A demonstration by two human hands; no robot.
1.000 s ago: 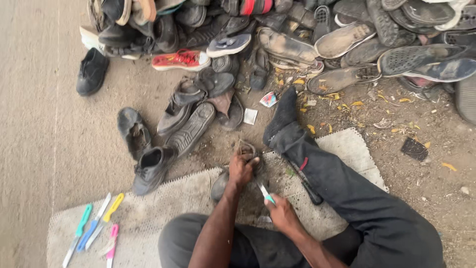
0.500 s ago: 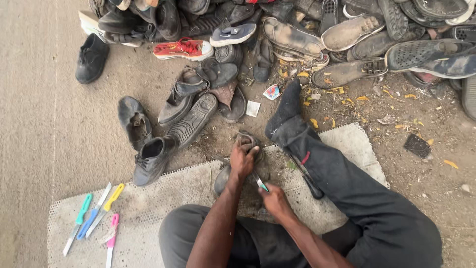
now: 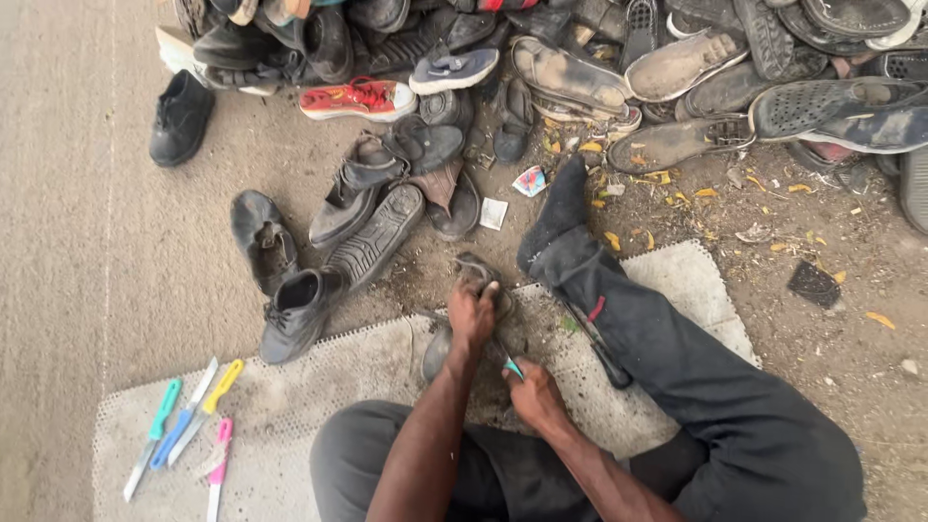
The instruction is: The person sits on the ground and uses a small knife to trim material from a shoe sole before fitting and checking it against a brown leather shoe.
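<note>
**One shoe in hand, a heap waiting**

From the head camera: the left hand [image 3: 471, 314] is closing around a worn dark shoe [image 3: 462, 319] on the grey mat [image 3: 319, 377], while the right hand [image 3: 535, 394] is gripping a teal-handled knife [image 3: 509, 366] against it. Judging by the shoe pile [image 3: 619, 58] beyond, most work is remaining.

Bare ground [image 3: 87, 242] lying open at left, shoe pile [image 3: 580, 58] crowding ahead, outstretched leg [image 3: 677, 358] blocking the right, knives [image 3: 188, 425] lying near-left on the mat [image 3: 319, 387]
</note>
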